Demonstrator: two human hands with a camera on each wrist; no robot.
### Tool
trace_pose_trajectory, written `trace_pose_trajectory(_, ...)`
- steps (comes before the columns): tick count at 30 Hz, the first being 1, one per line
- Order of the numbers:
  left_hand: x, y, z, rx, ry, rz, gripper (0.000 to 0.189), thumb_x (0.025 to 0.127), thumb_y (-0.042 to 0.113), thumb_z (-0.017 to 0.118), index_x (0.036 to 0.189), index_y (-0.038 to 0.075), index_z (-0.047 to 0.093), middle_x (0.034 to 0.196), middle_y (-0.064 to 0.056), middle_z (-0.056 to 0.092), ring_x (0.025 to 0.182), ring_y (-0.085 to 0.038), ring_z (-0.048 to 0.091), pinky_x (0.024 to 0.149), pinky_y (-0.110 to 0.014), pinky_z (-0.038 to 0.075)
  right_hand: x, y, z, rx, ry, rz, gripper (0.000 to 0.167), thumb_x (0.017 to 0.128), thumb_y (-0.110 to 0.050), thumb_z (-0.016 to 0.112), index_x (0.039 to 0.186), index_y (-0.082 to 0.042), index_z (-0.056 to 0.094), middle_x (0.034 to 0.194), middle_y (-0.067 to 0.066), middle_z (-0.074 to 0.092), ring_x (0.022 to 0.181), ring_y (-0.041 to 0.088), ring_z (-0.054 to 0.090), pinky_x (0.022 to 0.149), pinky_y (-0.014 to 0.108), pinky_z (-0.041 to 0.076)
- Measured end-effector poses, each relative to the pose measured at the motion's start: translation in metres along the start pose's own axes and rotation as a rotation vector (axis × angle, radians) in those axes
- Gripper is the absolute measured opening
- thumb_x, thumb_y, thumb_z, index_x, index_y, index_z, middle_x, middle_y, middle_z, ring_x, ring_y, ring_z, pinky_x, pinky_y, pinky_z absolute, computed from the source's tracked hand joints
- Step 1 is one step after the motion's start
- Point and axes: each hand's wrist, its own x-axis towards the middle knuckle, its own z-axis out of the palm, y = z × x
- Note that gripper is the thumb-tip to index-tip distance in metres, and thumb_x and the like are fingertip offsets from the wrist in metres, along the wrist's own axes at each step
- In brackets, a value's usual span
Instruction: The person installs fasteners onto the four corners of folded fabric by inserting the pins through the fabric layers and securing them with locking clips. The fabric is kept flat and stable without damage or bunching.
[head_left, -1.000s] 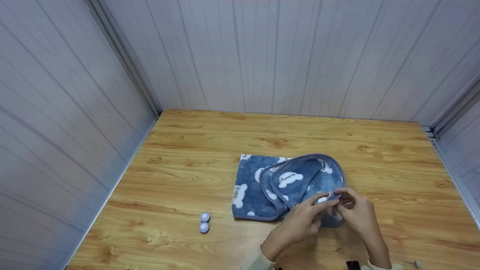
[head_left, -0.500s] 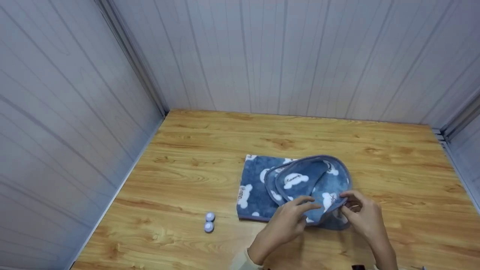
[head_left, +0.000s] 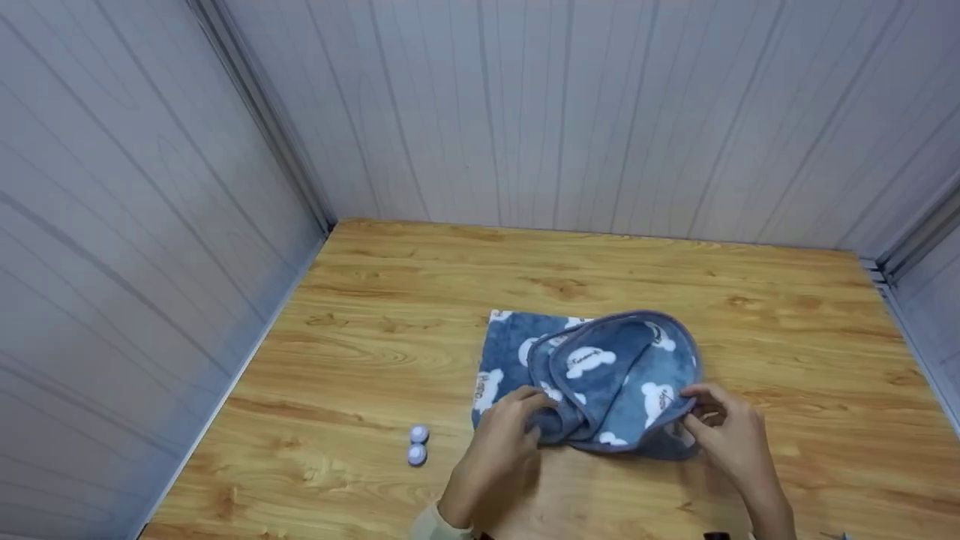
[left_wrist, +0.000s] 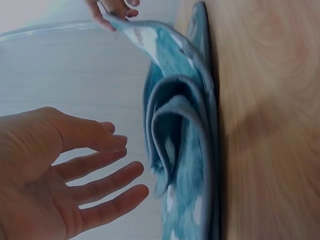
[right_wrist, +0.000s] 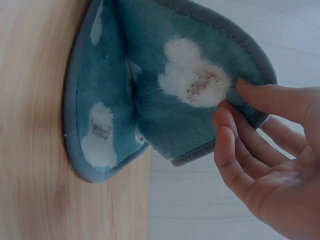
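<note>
A blue blanket point(head_left: 517, 337) with white bear shapes and a grey-blue bound edge lies folded on the wooden table, its right part curled over in loose layers. My right hand point(head_left: 733, 435) pinches the near right edge between thumb and fingertips, holding that flap raised. In the right wrist view, a small bluish rounded thing point(right_wrist: 235, 95) shows at the thumb tip against the cloth. My left hand point(head_left: 499, 431) is by the front of the curled folds. Its fingers are spread and loosely bent with nothing between them in the left wrist view, beside the rolled layers point(left_wrist: 172, 115).
Two small round white-and-lilac pieces point(head_left: 418, 444) sit touching each other on the table point(head_left: 337, 375), left of the blanket. A small bluish-headed piece point(head_left: 845, 536) is at the bottom right edge. Pale panel walls point(head_left: 525, 112) enclose the back and sides.
My left hand has let go of the blanket's edge near the right hand and moved left to the folds. My right hand keeps its pinch on the edge. The view has shifted slightly.
</note>
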Motion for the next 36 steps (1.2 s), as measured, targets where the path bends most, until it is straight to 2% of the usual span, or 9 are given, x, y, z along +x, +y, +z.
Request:
trace_pose_trajectory(4,-0.007,-0.011,-0.007,0.004,0.014,-0.057,0.043,0.075,-0.009,0.058,0.108,0.015,0.071,0.111,0.002,0.062,0.104,-0.018,0.059,0.081,-0.035,0.050,-0.001,0.001,0.000,0.010,-0.005,0.007,0.025,0.071,0.012,0.071,0.093,0.000,0.069,0.082,0.010,0.067,0.069,0.003,0.058,0.058,0.016,0.048)
trace_pose_trajectory(9,-0.019,-0.027,-0.019,0.011,0.025,-0.143,0.034,0.079,-0.005,0.060,0.106,0.012,0.071,0.109,0.001,0.063,0.104,-0.020,0.059,0.080,-0.039,0.050,-0.002,0.001,0.000,0.008,-0.014,0.025,0.025,0.071,0.013,0.071,0.092,0.000,0.069,0.082,0.010,0.067,0.069,0.004,0.058,0.058,0.018,0.049)
trace_pose_trajectory(15,-0.025,-0.042,-0.027,0.063,0.070,-0.163,0.032,0.077,-0.004,0.062,0.103,0.011,0.072,0.107,-0.002,0.064,0.103,-0.024,0.060,0.078,-0.041,0.050,-0.002,0.002,-0.002,-0.018,-0.007,0.023,0.025,0.071,0.012,0.072,0.092,-0.001,0.069,0.081,0.009,0.067,0.068,0.004,0.058,0.058,0.018,0.049)
trace_pose_trajectory(24,-0.035,-0.066,-0.041,0.107,0.079,-0.238,0.027,0.078,-0.004,0.064,0.101,0.007,0.072,0.106,-0.006,0.065,0.100,-0.028,0.060,0.070,-0.043,0.051,-0.002,0.002,-0.002,-0.018,-0.012,0.029,0.025,0.071,0.012,0.071,0.093,0.000,0.069,0.082,0.010,0.067,0.069,0.004,0.058,0.059,0.017,0.048)
trace_pose_trajectory(30,-0.046,-0.079,-0.052,0.133,0.062,-0.269,0.025,0.078,-0.002,0.067,0.102,0.007,0.071,0.107,-0.009,0.064,0.097,-0.031,0.060,0.065,-0.044,0.051,-0.002,0.002,-0.004,-0.035,-0.010,0.031,0.025,0.072,0.011,0.072,0.094,0.000,0.069,0.081,0.009,0.067,0.069,0.002,0.057,0.059,0.016,0.047)
trace_pose_trajectory(34,-0.052,-0.085,-0.056,0.144,0.026,-0.324,0.018,0.083,0.004,0.069,0.100,0.006,0.071,0.105,-0.011,0.063,0.095,-0.032,0.060,0.067,-0.046,0.051,-0.002,0.001,-0.004,-0.040,-0.016,0.034,0.025,0.072,0.011,0.071,0.094,0.000,0.069,0.081,0.009,0.067,0.069,0.003,0.057,0.059,0.016,0.047)
trace_pose_trajectory(36,-0.055,-0.088,-0.058,0.157,0.012,-0.361,0.016,0.084,0.006,0.068,0.100,0.005,0.071,0.103,-0.012,0.063,0.092,-0.031,0.060,0.063,-0.043,0.051,-0.001,0.001,-0.004,-0.040,-0.022,0.033,0.025,0.072,0.011,0.071,0.095,0.000,0.069,0.082,0.009,0.067,0.070,0.003,0.057,0.059,0.017,0.048)
